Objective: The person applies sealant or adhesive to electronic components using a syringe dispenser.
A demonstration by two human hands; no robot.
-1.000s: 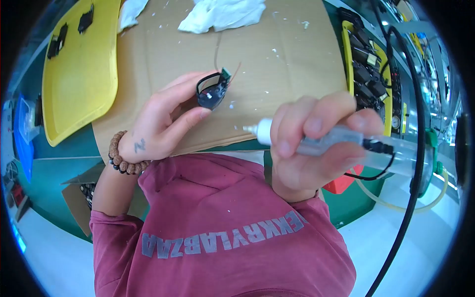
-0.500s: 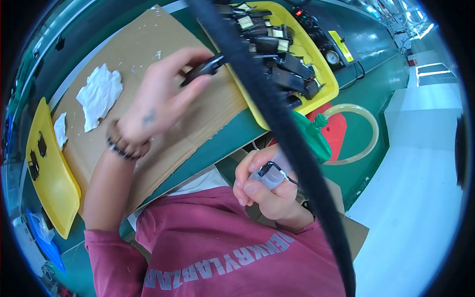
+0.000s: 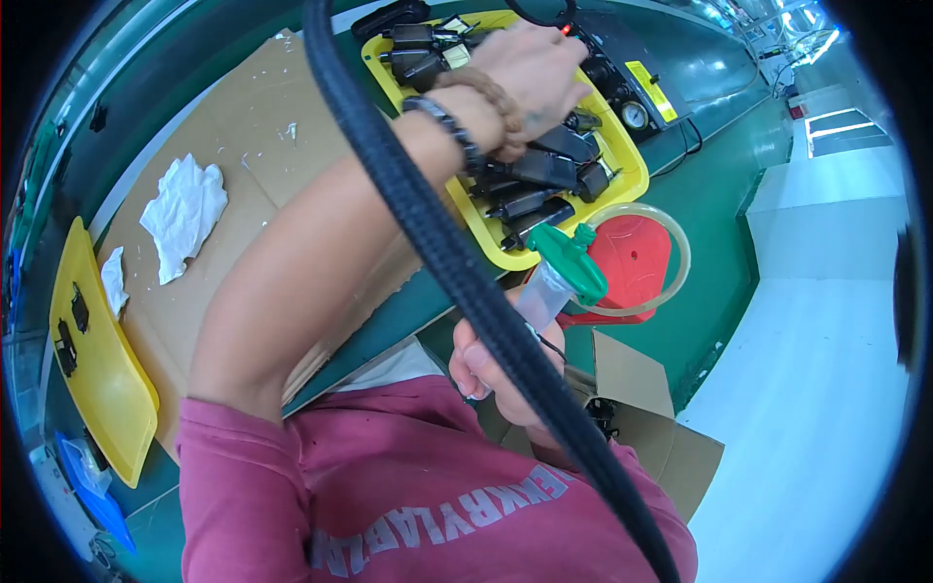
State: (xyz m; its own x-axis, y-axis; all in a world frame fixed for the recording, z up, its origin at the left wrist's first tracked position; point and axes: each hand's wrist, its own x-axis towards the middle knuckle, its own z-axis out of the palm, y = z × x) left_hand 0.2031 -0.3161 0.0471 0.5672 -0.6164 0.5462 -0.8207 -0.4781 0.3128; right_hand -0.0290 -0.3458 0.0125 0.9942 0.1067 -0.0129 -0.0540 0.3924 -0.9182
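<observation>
Black plastic boxy parts (image 3: 544, 170) lie in a pile in a yellow plastic tray (image 3: 637, 180) with round corners. The left hand (image 3: 537, 73) is over the pile, back side up; its fingertips are hidden, so I cannot tell if they are apart or holding a part. The right hand (image 3: 496, 374) is wrapped around a see-through plastic syringe (image 3: 544, 298) with a green top. A thick black cord (image 3: 437, 238) crosses in front. 2 small black pieces (image 3: 81, 307) sit in a long yellow plastic dish (image 3: 109, 394) at the left.
</observation>
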